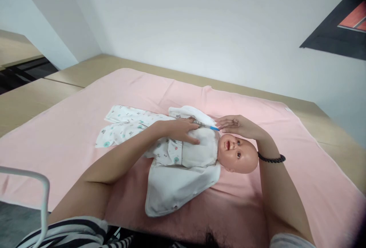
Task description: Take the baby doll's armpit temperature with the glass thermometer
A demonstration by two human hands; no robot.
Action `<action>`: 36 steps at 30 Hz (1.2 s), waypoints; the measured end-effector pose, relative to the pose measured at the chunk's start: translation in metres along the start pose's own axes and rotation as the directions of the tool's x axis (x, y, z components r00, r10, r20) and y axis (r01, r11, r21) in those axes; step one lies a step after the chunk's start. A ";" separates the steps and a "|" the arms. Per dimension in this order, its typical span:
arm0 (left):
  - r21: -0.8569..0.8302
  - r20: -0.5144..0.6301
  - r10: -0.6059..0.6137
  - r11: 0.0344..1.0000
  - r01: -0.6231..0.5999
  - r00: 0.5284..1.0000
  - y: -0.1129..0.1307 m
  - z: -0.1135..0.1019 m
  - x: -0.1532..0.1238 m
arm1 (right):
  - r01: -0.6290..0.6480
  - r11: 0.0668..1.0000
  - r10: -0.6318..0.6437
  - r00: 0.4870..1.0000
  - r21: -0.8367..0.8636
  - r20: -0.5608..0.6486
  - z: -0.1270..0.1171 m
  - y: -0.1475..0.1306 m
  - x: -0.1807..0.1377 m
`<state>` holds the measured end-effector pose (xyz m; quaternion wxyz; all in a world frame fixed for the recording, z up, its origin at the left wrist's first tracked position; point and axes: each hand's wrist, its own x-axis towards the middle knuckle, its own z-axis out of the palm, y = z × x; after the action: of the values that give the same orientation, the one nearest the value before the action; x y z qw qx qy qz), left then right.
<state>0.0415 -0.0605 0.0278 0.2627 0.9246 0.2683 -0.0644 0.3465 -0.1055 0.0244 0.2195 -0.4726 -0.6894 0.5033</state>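
Observation:
A baby doll [238, 154] lies on its back, head to the right, on a pink sheet. It wears white patterned trousers [121, 132], and its white jacket [183, 187] is spread open to both sides. My left hand [183, 129] rests on the doll's torso, fingers spread, the fingertips by a slim thermometer [213, 128] with a blue end. Beside the doll's head, my right hand [236, 125] has its fingertips at that blue end and seems to pinch it. The thermometer's other end is partly hidden near my left fingers.
The pink sheet [137, 88] covers much of a wooden table [160, 69] standing against a white wall. A pale curved metal bar [44, 202] rises at the lower left. A dark-framed opening [334, 34] is at the upper right.

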 end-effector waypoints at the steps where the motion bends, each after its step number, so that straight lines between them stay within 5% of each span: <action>1: -0.006 0.009 -0.008 1.000 0.008 1.000 0.000 0.000 0.000 | -0.006 1.000 0.006 1.000 0.009 -0.001 0.000 -0.001 -0.001; 5: -0.025 0.015 -0.016 1.000 0.016 1.000 -0.002 0.001 0.001 | -0.085 0.989 0.071 0.992 -0.125 -0.108 -0.002 -0.009 -0.007; 12: -0.012 0.021 -0.024 1.000 0.024 0.999 -0.004 0.002 0.001 | -0.101 0.986 0.112 0.990 -0.133 0.080 0.001 -0.015 -0.010; 36: -0.033 -0.032 0.051 0.998 -0.052 0.998 -0.007 0.007 0.006 | -0.093 0.976 0.113 0.989 -0.196 0.095 -0.001 -0.006 -0.007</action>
<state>0.0432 -0.0564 0.0174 0.2756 0.9275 0.2494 -0.0388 0.3479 -0.1110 0.0310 0.1100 -0.4992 -0.7197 0.4698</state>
